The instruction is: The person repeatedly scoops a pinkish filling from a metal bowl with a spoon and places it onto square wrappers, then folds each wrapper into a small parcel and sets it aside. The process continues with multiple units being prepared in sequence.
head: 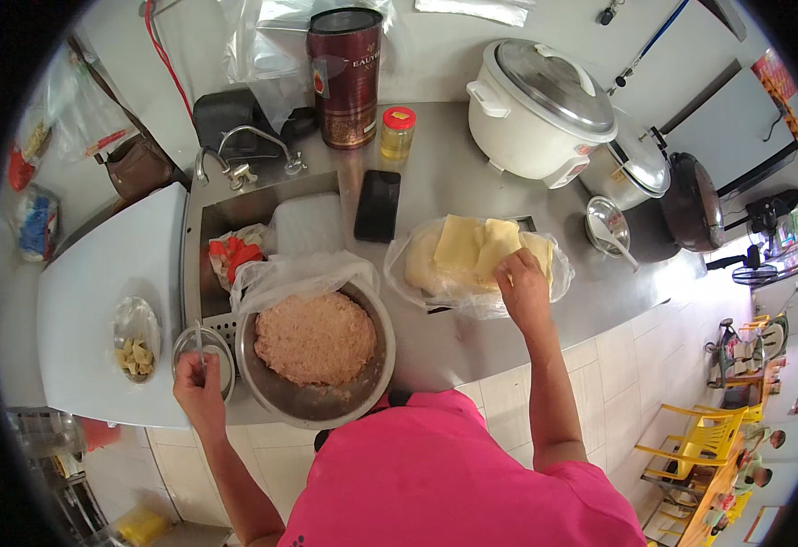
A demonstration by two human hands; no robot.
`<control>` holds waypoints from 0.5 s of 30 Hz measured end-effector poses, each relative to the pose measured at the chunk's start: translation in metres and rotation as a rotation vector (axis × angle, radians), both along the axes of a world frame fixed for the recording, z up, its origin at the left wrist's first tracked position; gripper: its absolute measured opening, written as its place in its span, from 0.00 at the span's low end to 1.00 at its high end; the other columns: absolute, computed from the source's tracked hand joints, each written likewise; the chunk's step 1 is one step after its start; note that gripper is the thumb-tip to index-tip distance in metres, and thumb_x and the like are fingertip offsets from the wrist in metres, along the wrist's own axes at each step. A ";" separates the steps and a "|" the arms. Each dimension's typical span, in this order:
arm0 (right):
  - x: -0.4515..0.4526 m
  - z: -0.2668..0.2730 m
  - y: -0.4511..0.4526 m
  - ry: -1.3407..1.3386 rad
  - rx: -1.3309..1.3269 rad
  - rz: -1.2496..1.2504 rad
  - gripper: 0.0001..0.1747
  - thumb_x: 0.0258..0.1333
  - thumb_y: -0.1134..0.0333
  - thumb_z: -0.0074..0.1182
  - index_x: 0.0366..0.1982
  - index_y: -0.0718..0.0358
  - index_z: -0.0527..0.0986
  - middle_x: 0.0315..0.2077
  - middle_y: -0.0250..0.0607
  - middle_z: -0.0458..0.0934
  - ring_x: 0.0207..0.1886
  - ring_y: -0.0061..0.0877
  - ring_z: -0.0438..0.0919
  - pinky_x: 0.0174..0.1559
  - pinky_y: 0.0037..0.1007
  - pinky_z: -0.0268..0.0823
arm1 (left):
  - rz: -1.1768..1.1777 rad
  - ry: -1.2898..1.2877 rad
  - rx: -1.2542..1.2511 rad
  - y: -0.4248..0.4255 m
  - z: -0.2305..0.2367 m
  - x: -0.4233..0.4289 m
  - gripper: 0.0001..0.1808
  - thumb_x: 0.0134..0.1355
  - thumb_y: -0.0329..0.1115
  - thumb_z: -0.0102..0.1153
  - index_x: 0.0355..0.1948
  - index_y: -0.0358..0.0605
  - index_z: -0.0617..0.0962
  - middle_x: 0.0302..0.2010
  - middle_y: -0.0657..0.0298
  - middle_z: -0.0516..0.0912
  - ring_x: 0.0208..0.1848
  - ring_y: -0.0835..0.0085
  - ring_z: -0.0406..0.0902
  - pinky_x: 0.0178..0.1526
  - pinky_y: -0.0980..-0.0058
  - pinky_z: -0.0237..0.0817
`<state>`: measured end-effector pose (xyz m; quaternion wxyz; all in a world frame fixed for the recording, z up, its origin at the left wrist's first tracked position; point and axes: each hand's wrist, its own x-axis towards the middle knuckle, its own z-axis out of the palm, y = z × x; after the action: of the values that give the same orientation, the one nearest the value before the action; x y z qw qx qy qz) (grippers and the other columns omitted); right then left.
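My left hand [199, 395] grips a thin, pale stick-like utensil [199, 336] over a small metal bowl [225, 350] at the counter's left end. Beside that bowl, a large steel basin [384, 359] holds pinkish minced meat [317, 336], with a clear plastic bag [303, 279] draped across its far rim. My right hand [527, 290] has its fingertips pinched on a yellowish dough wrapper [498, 245]. More square wrappers [456, 241] lie in stacks on an open plastic bag [399, 277]. My fingers hide part of the pinched edge.
A black phone [377, 206] lies between the sink [269, 198] and the wrappers. Behind stand a red-lidded jar [398, 133], a dark red canister [344, 78] and a rice cooker [535, 116]. To the left, folded dumplings [134, 357] sit on a white surface [91, 308].
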<state>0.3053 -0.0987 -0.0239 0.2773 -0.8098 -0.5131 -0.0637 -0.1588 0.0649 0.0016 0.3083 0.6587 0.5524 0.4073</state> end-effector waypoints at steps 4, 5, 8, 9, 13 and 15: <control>-0.007 0.002 0.003 -0.135 -0.079 -0.017 0.04 0.50 0.71 0.56 0.27 0.64 0.74 0.32 0.43 0.73 0.38 0.41 0.74 0.40 0.41 0.69 | -0.051 -0.012 -0.008 -0.007 -0.002 0.003 0.05 0.59 0.23 0.61 0.31 0.41 0.76 0.25 0.75 0.71 0.26 0.88 0.62 0.28 0.85 0.55; -0.007 0.002 0.005 -0.148 -0.073 -0.015 0.04 0.50 0.71 0.57 0.27 0.64 0.75 0.32 0.43 0.72 0.38 0.41 0.74 0.39 0.41 0.69 | -0.078 -0.059 -0.036 -0.009 -0.003 0.005 0.05 0.58 0.23 0.62 0.31 0.41 0.76 0.25 0.75 0.72 0.26 0.88 0.63 0.28 0.85 0.56; -0.006 0.002 0.007 -0.097 -0.084 -0.019 0.04 0.50 0.71 0.57 0.28 0.64 0.75 0.31 0.43 0.73 0.37 0.41 0.75 0.39 0.40 0.70 | -0.072 -0.078 -0.143 -0.013 -0.003 0.011 0.04 0.59 0.24 0.60 0.31 0.43 0.76 0.25 0.75 0.71 0.27 0.87 0.65 0.31 0.85 0.57; -0.005 0.003 0.006 -0.057 -0.092 -0.021 0.04 0.51 0.71 0.57 0.28 0.64 0.76 0.31 0.43 0.73 0.37 0.41 0.76 0.39 0.40 0.70 | -0.093 -0.055 -0.124 -0.013 -0.002 0.013 0.04 0.58 0.24 0.61 0.31 0.42 0.76 0.25 0.75 0.72 0.27 0.87 0.65 0.30 0.85 0.57; 0.007 0.009 -0.001 0.256 0.075 -0.013 0.04 0.52 0.73 0.57 0.31 0.65 0.77 0.31 0.44 0.76 0.33 0.38 0.77 0.37 0.34 0.71 | -0.126 -0.026 -0.153 -0.014 0.001 0.018 0.04 0.58 0.24 0.62 0.33 0.39 0.78 0.26 0.74 0.74 0.27 0.88 0.66 0.30 0.86 0.58; 0.017 0.014 -0.006 0.292 0.197 0.022 0.04 0.52 0.74 0.56 0.32 0.66 0.77 0.31 0.45 0.77 0.31 0.36 0.78 0.36 0.31 0.71 | -0.150 -0.041 -0.225 -0.016 0.002 0.021 0.04 0.59 0.25 0.61 0.35 0.38 0.78 0.26 0.74 0.75 0.27 0.88 0.67 0.30 0.86 0.59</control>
<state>0.3228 -0.1049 -0.0104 0.4274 -0.7737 -0.4676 0.0077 -0.1379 0.0490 0.0038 0.4210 0.6512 0.5372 0.3318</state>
